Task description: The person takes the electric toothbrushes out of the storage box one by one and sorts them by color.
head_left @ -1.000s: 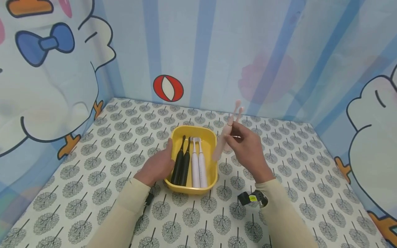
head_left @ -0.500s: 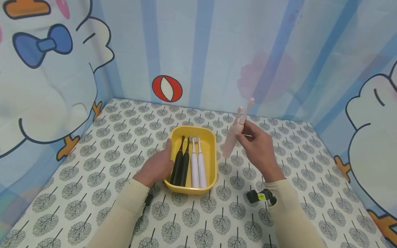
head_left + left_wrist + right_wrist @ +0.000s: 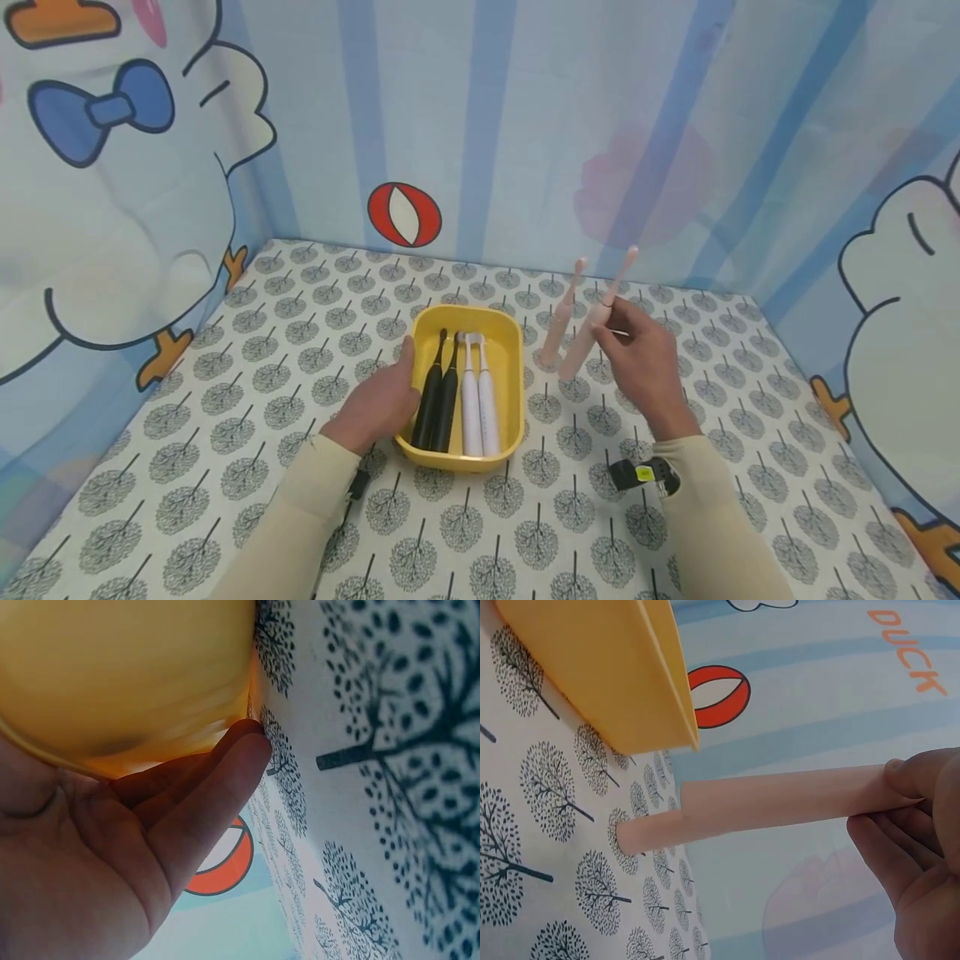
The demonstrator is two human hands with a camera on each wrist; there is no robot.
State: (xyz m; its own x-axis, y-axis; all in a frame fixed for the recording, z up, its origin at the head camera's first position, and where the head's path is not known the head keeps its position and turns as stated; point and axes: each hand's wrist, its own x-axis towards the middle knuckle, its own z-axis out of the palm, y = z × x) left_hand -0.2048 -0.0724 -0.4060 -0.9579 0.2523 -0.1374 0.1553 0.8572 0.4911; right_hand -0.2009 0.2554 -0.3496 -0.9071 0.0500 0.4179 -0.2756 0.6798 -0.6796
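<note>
The right hand [image 3: 641,358] pinches a pale pink electric toothbrush [image 3: 590,333] high on its handle, head up and leaning right. A matching pink toothbrush [image 3: 557,329] stands upright on the cloth just left of it. In the right wrist view the held toothbrush [image 3: 780,799] overlaps the handle of the standing one [image 3: 649,832], whose base meets the cloth. The left hand [image 3: 378,400] holds the left side of a yellow box [image 3: 512,392], its fingers along the outer wall. Inside the box lie black electric toothbrushes [image 3: 435,396] and white ones [image 3: 480,400], side by side with heads away.
A white cloth [image 3: 300,517] with grey tree prints covers the table. Behind it hangs a pale blue striped curtain [image 3: 525,125] with duck figures and a red ball [image 3: 405,214].
The right hand has carried its pink toothbrush rightward, from in front of the standing one to its right side. The left hand and yellow box have stayed in place.
</note>
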